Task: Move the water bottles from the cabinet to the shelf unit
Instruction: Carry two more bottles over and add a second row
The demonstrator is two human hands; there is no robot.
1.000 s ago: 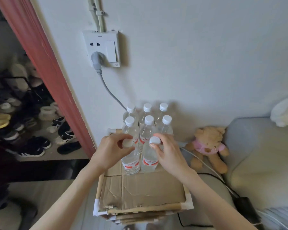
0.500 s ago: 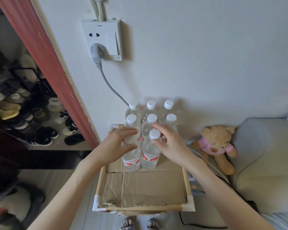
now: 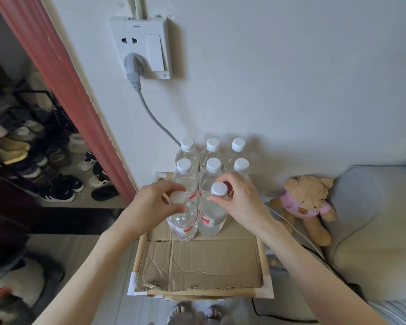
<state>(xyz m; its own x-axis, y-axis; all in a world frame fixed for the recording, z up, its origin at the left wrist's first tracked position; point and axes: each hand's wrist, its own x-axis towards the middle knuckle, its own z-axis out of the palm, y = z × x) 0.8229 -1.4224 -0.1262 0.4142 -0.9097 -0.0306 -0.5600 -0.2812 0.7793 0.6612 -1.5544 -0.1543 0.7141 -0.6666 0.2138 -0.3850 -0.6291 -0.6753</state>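
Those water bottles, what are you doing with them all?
A person is standing over a cardboard-topped stand against the wall, with eight water bottles on it. The left hand grips the cap of the front left bottle, and the right hand pinches the cap of the front right bottle. Six more bottles stand in two rows behind them. A teddy bear sits beside the stand.

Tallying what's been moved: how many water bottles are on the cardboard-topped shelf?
8 clear plastic water bottles: three at the wall, three in the middle row, two in front, gripped by the left hand and right hand. None seem hidden.
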